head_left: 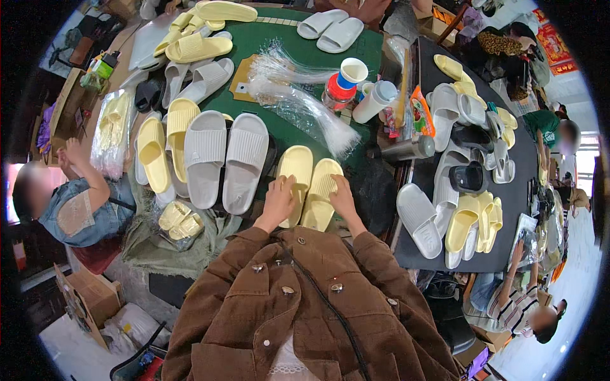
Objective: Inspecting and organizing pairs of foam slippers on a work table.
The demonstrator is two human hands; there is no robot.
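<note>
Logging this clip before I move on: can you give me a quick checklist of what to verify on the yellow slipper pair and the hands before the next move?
1. Left hand on the left yellow slipper: ok, the fingers rest on its heel end.
2. Right hand on the right yellow slipper: ok, resting on its edge.
3. Pair aligned side by side, toes away from the person: ok.
4. Firm grip on either slipper: cannot tell, the hands lie on top.
5. Room to the left: not ok, the grey slipper pair lies close.
6. Clear plastic bags within reach ahead on the green table: ok.
</note>
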